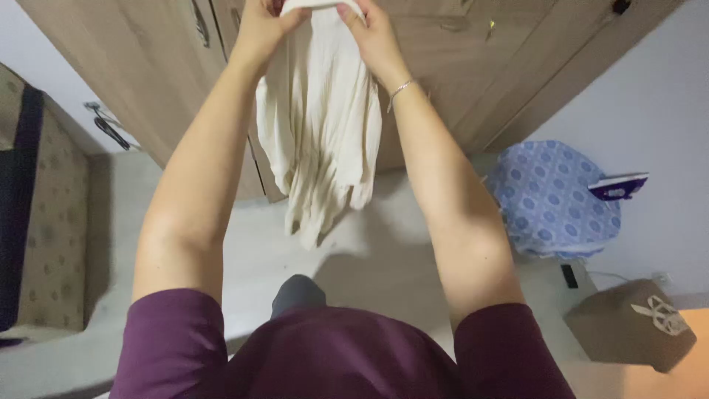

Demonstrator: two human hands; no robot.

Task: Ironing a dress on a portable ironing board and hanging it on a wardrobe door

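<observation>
A cream-white garment (pixel 321 125) hangs down in folds in front of me, its lower end loose above the floor. My left hand (pixel 262 29) grips its top edge on the left. My right hand (pixel 369 33) pinches the same top edge on the right, a thin bracelet on that wrist. Both arms are raised and stretched forward, in short dark purple sleeves. The very top of the garment is cut off by the upper edge of the view.
A wooden wardrobe (pixel 458 66) stands right behind the garment. A blue patterned ironing board (pixel 550 199) with an iron (pixel 619 186) is at the right, a brown box (pixel 631 325) near it. A patterned sofa (pixel 44 214) lines the left. Pale floor (pixel 384 258) lies below.
</observation>
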